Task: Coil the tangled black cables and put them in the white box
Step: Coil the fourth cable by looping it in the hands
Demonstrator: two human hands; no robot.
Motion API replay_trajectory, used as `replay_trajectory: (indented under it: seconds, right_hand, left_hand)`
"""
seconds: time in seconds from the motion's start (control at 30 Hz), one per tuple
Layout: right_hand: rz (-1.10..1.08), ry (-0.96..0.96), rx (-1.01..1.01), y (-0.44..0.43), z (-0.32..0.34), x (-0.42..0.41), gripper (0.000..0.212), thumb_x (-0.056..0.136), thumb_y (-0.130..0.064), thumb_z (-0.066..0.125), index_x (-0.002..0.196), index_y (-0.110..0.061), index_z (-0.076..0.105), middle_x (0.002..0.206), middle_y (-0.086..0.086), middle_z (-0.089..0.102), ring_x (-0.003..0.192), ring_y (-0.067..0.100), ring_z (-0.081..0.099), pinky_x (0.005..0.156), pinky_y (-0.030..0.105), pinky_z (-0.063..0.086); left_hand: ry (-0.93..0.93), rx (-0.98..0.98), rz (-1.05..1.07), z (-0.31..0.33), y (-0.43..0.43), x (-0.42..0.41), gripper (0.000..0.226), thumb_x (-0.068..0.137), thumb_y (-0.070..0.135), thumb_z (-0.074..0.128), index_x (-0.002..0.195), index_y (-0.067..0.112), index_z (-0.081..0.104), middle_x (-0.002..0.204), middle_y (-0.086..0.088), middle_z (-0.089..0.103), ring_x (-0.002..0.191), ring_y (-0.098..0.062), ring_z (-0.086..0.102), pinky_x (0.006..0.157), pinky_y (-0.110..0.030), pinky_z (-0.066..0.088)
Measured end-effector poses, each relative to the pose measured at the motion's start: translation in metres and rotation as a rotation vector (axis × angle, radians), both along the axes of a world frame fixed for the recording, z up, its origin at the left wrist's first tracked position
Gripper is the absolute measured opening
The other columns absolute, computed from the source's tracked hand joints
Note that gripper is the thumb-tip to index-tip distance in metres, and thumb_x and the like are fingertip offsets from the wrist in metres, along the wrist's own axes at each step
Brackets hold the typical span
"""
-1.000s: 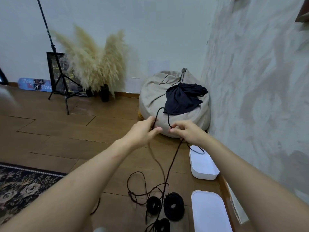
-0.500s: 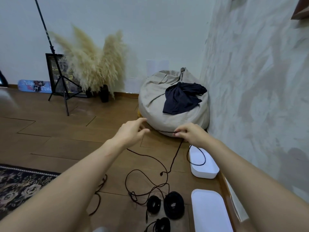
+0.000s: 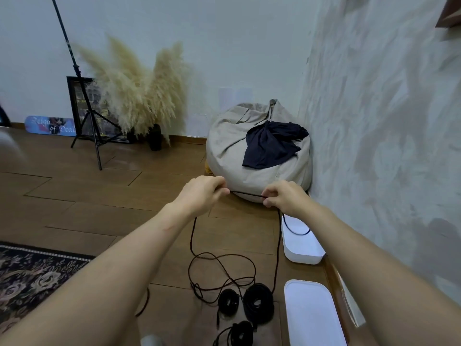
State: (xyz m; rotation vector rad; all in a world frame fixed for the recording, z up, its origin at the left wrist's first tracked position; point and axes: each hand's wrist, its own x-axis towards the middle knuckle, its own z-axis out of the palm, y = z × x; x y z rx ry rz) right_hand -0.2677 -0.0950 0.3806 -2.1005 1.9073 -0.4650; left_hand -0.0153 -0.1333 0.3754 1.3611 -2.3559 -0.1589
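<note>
Both the left hand [image 3: 199, 193] and right hand [image 3: 283, 197] pinch a black cable [image 3: 247, 194], stretched near-horizontal at frame centre, above the wooden floor [image 3: 99, 196] beside the white box [image 3: 303, 253].

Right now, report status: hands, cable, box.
Left hand and right hand both pinch the cable, stretched between them. Rest trails tangled on floor. White box open by wall.

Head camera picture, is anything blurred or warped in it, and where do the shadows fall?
Head view: sharp at the centre, on the left hand, the right hand and the cable held between them; wide-angle warp slightly bows the tripod pole and tilts the right wall; a pale blur sits at the left edge; soft, even light, no glare; dim shadows fall on that wall.
</note>
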Motion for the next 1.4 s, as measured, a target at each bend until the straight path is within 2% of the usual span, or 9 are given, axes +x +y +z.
replay_trajectory:
  seconds: [0.17, 0.27, 0.37, 0.5, 0.67, 0.83, 1.03, 1.23, 1.4]
  right_hand:
    - [-0.062, 0.082, 0.011, 0.0, -0.002, 0.0, 0.024, 0.098, -0.014, 0.065, 0.118, -0.023, 0.073, 0.105, -0.005, 0.073, 0.101, 0.016, 0.066, 0.086, 0.025, 0.049]
    - [-0.138, -0.052, 0.008, -0.001, -0.005, -0.003, 0.023, 0.099, -0.001, 0.056, 0.109, -0.014, 0.072, 0.084, -0.003, 0.068, 0.072, 0.012, 0.063, 0.06, 0.013, 0.047]
    - [-0.142, -0.16, 0.002, 0.001, -0.006, 0.002, 0.026, 0.099, 0.006, 0.051, 0.107, -0.009, 0.071, 0.088, 0.012, 0.07, 0.066, 0.014, 0.065, 0.046, 0.007, 0.042]
    - [-0.141, -0.311, 0.038, 0.003, -0.007, 0.02, 0.027, 0.101, 0.003, 0.049, 0.106, -0.012, 0.071, 0.092, 0.012, 0.073, 0.076, 0.021, 0.073, 0.052, 0.008, 0.048]
    - [-0.097, -0.323, 0.04, 0.003, -0.005, 0.027, 0.03, 0.102, -0.006, 0.052, 0.09, -0.025, 0.072, 0.08, 0.001, 0.073, 0.073, 0.008, 0.072, 0.057, 0.009, 0.047]
    - [-0.05, -0.332, 0.078, 0.003, -0.006, 0.032, 0.026, 0.101, -0.005, 0.053, 0.097, -0.02, 0.074, 0.088, 0.005, 0.076, 0.078, 0.011, 0.075, 0.076, 0.021, 0.059]
    - [0.0, -0.32, 0.077, 0.001, -0.012, 0.026, 0.033, 0.102, -0.002, 0.05, 0.094, -0.024, 0.072, 0.094, 0.006, 0.075, 0.086, 0.014, 0.074, 0.084, 0.034, 0.062]
    - [-0.138, -0.337, 0.078, -0.005, -0.015, 0.014, 0.033, 0.101, 0.001, 0.043, 0.115, -0.008, 0.072, 0.083, -0.001, 0.062, 0.068, 0.012, 0.058, 0.061, 0.019, 0.049]
    - [-0.05, -0.101, 0.247, -0.004, -0.02, 0.016, 0.041, 0.1, -0.004, 0.04, 0.126, -0.022, 0.067, 0.109, 0.005, 0.068, 0.098, 0.018, 0.065, 0.086, 0.031, 0.053]
  left_hand:
    - [-0.002, -0.023, 0.099, 0.0, -0.005, 0.007, 0.024, 0.106, 0.042, 0.051, 0.094, 0.023, 0.06, 0.085, 0.006, 0.064, 0.078, -0.02, 0.061, 0.069, -0.042, 0.054]
    - [-0.011, 0.013, 0.205, -0.001, -0.008, 0.015, 0.022, 0.107, 0.04, 0.047, 0.099, 0.023, 0.058, 0.09, 0.003, 0.064, 0.08, -0.022, 0.061, 0.069, -0.04, 0.053]
    - [-0.019, 0.135, 0.23, -0.007, -0.005, 0.011, 0.017, 0.107, 0.038, 0.044, 0.106, 0.024, 0.053, 0.093, 0.001, 0.065, 0.082, -0.021, 0.062, 0.075, -0.043, 0.056]
    - [0.158, 0.283, 0.069, -0.013, 0.003, -0.009, 0.018, 0.102, 0.042, 0.049, 0.112, 0.028, 0.053, 0.102, 0.003, 0.065, 0.09, -0.019, 0.062, 0.084, -0.042, 0.055]
    - [0.262, 0.258, -0.087, -0.015, 0.008, -0.024, 0.038, 0.092, 0.064, 0.061, 0.115, 0.033, 0.06, 0.1, 0.011, 0.065, 0.086, -0.007, 0.063, 0.071, -0.029, 0.054]
    - [0.183, 0.19, -0.106, -0.021, 0.007, -0.028, 0.027, 0.096, 0.054, 0.063, 0.107, 0.032, 0.072, 0.089, 0.017, 0.064, 0.085, -0.004, 0.06, 0.066, -0.02, 0.042]
    - [-0.014, 0.24, -0.089, -0.019, 0.004, -0.018, 0.024, 0.102, 0.044, 0.058, 0.108, 0.028, 0.075, 0.097, 0.007, 0.07, 0.091, -0.014, 0.063, 0.08, -0.034, 0.054]
    - [-0.066, 0.317, 0.009, -0.025, -0.006, 0.0, 0.021, 0.105, 0.035, 0.055, 0.084, 0.032, 0.06, 0.093, 0.006, 0.061, 0.081, -0.012, 0.055, 0.067, -0.029, 0.042]
    - [-0.011, 0.371, 0.024, -0.026, -0.004, 0.0, 0.018, 0.103, 0.039, 0.058, 0.087, 0.032, 0.06, 0.09, 0.006, 0.063, 0.087, -0.017, 0.06, 0.07, -0.031, 0.046]
